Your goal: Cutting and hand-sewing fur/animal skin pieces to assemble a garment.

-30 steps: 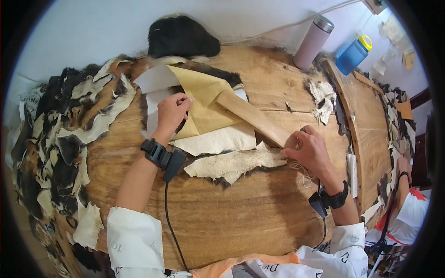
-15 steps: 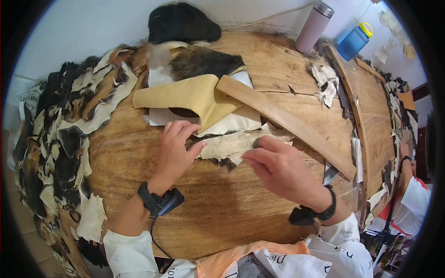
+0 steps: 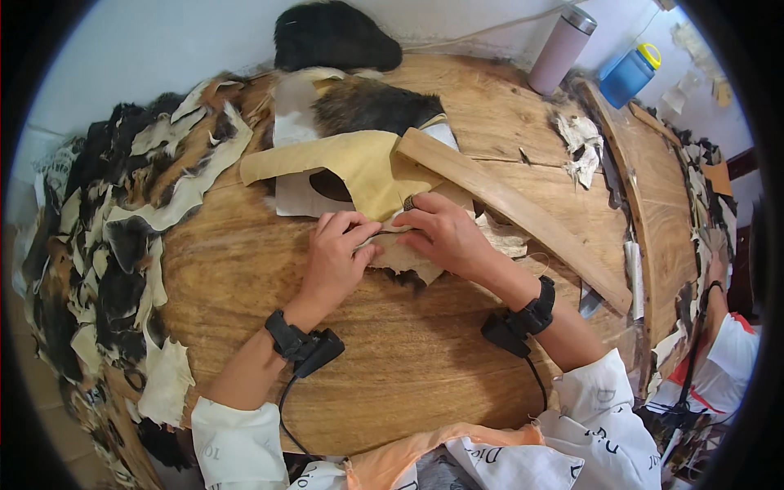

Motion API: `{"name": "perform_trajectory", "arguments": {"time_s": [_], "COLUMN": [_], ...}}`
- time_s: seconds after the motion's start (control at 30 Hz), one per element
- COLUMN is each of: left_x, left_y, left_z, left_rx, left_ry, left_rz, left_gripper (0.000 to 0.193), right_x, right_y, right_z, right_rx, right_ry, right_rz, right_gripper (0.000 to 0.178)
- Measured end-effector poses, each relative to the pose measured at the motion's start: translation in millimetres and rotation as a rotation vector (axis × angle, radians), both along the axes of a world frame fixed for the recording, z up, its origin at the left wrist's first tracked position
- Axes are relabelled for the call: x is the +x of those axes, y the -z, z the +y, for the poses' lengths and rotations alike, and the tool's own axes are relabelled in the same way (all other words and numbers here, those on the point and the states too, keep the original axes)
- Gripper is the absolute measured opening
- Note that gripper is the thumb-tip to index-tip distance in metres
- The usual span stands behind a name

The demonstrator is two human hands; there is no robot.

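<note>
My left hand (image 3: 336, 251) pinches the edge of a cream hide piece (image 3: 402, 258) with dark fur showing along its rim. Close on its right, my right hand (image 3: 447, 235) has thumb and fingers pressed together at the same seam. A dark ring-like band (image 3: 409, 202) sits on one of its fingers. What lies between the right fingertips is too small to make out. Beyond both hands spreads a yellow hide sheet (image 3: 367, 159), partly over a dark brown fur piece (image 3: 367, 102). A wooden slat (image 3: 514, 216) rests across the sheet's right part.
Hide and fur scraps (image 3: 122, 253) heap along the left edge. A black fur piece (image 3: 336, 37) lies against the wall. At back right stand a pink flask (image 3: 562, 51) and a blue bottle (image 3: 627, 77). Another person's arm (image 3: 715, 273) shows at far right.
My right hand has moved left and away from me, up to my left hand at the hide's edge. My left hand has shifted right, and its fingers have closed on the hide.
</note>
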State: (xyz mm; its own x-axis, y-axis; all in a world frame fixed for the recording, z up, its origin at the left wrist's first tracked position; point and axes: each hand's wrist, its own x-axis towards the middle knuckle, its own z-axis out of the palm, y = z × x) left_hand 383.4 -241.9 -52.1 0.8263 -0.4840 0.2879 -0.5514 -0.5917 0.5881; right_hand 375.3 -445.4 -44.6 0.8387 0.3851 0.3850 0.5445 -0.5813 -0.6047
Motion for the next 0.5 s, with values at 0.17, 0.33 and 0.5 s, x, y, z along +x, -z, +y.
{"name": "perform_trajectory", "arguments": {"time_s": [0.17, 0.33, 0.5], "left_x": [3.9, 6.9, 10.4], "left_y": [1.4, 2.0, -0.7], "left_z": [-1.3, -0.3, -2.4], "left_rx": [-0.101, -0.077, -0.033], "left_ry": [-0.045, -0.068, -0.061], "left_rz": [0.076, 0.118, 0.098], "left_gripper": [0.021, 0.021, 0.019], "right_x": [3.2, 4.0, 4.8], "right_y": [13.0, 14.4, 17.3], "right_z": [1.6, 4.9, 8.8], "right_rx": [0.007, 0.003, -0.040], "right_ry": [-0.023, -0.001, 0.017], "right_rz": [-0.018, -0.023, -0.050], "right_gripper": [0.020, 0.017, 0.015]}}
